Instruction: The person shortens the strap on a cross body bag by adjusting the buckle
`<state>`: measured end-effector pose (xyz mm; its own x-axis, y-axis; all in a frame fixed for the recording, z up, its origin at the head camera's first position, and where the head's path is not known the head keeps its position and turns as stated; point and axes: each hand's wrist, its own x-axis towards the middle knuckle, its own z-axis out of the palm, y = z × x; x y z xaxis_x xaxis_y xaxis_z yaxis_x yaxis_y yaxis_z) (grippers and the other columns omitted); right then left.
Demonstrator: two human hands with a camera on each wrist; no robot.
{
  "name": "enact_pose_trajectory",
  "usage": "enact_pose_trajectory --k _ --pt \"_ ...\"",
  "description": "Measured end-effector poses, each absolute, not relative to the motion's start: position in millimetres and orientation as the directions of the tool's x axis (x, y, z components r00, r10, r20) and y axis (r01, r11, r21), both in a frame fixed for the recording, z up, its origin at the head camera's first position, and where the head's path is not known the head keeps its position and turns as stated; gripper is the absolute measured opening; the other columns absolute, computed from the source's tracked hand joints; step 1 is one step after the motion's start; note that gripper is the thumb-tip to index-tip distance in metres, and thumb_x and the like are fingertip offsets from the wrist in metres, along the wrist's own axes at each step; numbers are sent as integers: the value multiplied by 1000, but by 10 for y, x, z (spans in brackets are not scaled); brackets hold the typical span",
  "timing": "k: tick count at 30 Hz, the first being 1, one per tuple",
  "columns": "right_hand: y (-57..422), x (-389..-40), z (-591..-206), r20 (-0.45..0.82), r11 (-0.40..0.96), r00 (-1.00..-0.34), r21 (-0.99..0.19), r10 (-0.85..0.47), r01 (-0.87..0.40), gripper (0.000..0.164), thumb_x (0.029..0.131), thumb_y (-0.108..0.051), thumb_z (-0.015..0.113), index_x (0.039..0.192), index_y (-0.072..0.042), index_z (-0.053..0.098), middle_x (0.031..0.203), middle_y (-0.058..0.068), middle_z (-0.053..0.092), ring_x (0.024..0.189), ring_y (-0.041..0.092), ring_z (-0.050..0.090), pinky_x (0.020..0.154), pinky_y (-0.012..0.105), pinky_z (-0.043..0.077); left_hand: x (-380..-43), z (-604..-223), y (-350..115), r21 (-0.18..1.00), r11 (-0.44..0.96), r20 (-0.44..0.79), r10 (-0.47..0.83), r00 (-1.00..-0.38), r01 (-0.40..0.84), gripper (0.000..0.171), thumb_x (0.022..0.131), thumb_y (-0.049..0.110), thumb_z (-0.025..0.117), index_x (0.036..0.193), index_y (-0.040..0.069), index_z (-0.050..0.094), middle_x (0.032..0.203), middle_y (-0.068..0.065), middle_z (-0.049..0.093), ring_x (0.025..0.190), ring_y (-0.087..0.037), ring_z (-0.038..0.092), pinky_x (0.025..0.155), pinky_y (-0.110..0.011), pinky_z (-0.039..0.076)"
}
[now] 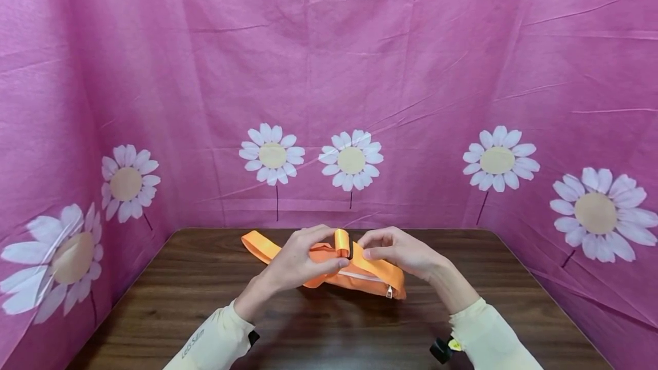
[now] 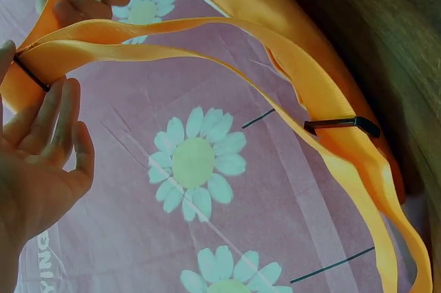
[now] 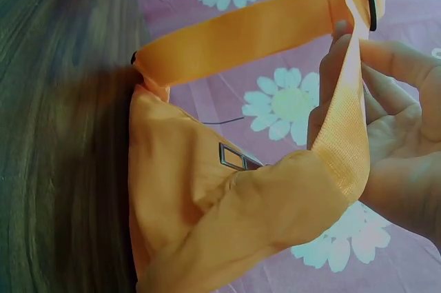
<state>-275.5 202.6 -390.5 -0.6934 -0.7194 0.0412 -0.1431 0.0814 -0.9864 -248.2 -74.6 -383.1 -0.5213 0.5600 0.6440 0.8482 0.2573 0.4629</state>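
Note:
An orange waist bag (image 1: 354, 285) rests on the table, with a metal zipper pull (image 3: 232, 156) at one end. Its orange strap (image 3: 248, 31) rises in a loop and passes through a black slider buckle (image 1: 351, 246). My left hand (image 1: 303, 257) pinches the strap beside the slider, thumb below and fingers above. On the other side of the slider, my right hand (image 1: 406, 251) pinches the strap between thumb and fingers, as the right wrist view also shows. A second black strap fitting (image 2: 342, 123) sits lower on the strap in the left wrist view.
A dark wood-grain table (image 1: 169, 301) lies under the bag. Behind it and at both sides hangs a pink cloth (image 1: 411, 73) printed with white daisies. A loop of strap lies toward the table's back left.

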Motion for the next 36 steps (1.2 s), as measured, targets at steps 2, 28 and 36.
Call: enact_pose_trajectory --k 2,28,36 --pt "2009 -2740 -3896 44 78 -695 -987 -718 -143 23 98 -16 68 115 0 71 96 9 63 85 21 55 73 33 48 -2474 -3844 -737 457 266 636 569 -521 849 32 91 39 79 117 25 68 108 16 66 98 -6 63 83 -31 52" --pt "1842 -2599 -3849 13 33 -796 -999 -605 -41 21 94 -14 72 104 4 70 99 13 66 71 16 58 62 26 50 -2466 -3904 -728 369 469 512 618 -597 802 50 86 59 76 124 28 65 122 15 62 116 -7 54 101 -46 38" --pt "1885 -2602 -3780 32 2 -769 -999 -638 -43 21 96 -14 69 107 5 68 103 20 66 84 23 64 75 32 53 -2529 -3931 -762 382 418 522 638 -566 824 43 90 41 78 126 19 68 117 12 66 111 -17 60 99 -44 40"
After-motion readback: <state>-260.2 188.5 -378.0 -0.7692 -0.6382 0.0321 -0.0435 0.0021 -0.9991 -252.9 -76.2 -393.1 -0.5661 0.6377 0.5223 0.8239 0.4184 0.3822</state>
